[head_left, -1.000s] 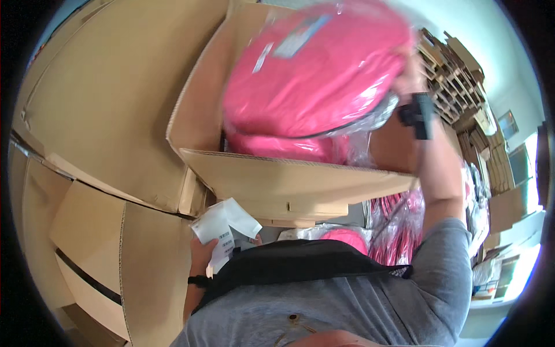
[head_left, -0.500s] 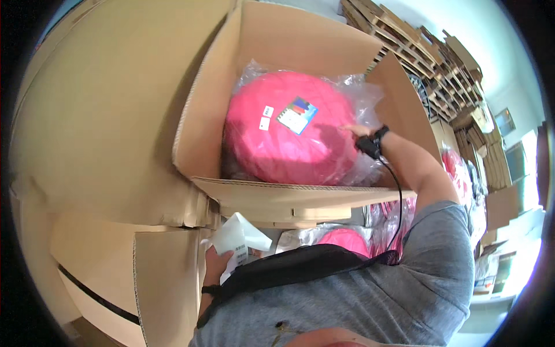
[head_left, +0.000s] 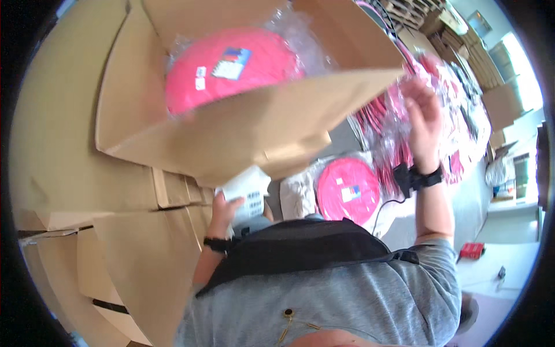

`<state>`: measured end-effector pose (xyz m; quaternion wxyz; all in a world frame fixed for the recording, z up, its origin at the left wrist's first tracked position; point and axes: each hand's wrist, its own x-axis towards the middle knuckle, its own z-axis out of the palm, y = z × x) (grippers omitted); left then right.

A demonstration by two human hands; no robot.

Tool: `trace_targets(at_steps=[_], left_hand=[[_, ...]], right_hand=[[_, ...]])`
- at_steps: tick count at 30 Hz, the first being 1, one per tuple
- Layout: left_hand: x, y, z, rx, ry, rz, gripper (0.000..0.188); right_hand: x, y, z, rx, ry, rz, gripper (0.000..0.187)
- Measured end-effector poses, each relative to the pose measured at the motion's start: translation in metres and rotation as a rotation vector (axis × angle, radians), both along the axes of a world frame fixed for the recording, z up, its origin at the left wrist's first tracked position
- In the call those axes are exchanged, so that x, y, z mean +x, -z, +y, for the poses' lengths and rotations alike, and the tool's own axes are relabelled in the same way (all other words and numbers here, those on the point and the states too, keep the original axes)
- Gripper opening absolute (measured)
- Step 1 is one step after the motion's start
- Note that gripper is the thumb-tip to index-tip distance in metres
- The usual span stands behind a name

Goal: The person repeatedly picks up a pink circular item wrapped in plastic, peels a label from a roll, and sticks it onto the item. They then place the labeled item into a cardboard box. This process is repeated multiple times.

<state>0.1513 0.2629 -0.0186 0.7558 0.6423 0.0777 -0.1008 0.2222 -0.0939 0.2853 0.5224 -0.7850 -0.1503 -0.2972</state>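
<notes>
A large open cardboard box [head_left: 231, 124] stands in front of me. Inside it lies a round pink item [head_left: 260, 66] wrapped in clear plastic, with two small white stickers and a colourful tag on top. My left hand [head_left: 222, 214] is closed around a white sheet of barcode labels [head_left: 248, 188], held low by the near side of the box. My right hand [head_left: 425, 118] is raised just outside the box's right corner, its fingers loosely apart and slightly blurred. Nothing shows in it, and whether it touches the cardboard I cannot tell.
A second round pink item [head_left: 348, 191] in plastic lies below the box. Behind my right hand is a heap of plastic-wrapped pink goods [head_left: 457, 121]. Large cardboard boxes [head_left: 63, 139] stand at the left. Wooden pallets [head_left: 413, 14] are stacked at the far right.
My right hand has left the pink item in the box and moved right, outside the box. My view has shifted, so the box appears farther up and left. The left hand keeps the label sheet.
</notes>
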Motion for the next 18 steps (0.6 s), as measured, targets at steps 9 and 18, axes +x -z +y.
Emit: trace_targets(at_steps=[9, 18], left_hand=[[-0.038, -0.080, -0.183, -0.177, 0.611, -0.169, 0.034], [-0.182, -0.093, -0.309, -0.132, 0.771, -0.139, 0.038]], right_hand=[[-0.238, 0.184, -0.069, 0.231, -0.056, 0.915, 0.045], [-0.373, 0.174, -0.107, 0.963, -0.015, 0.845, 0.027]])
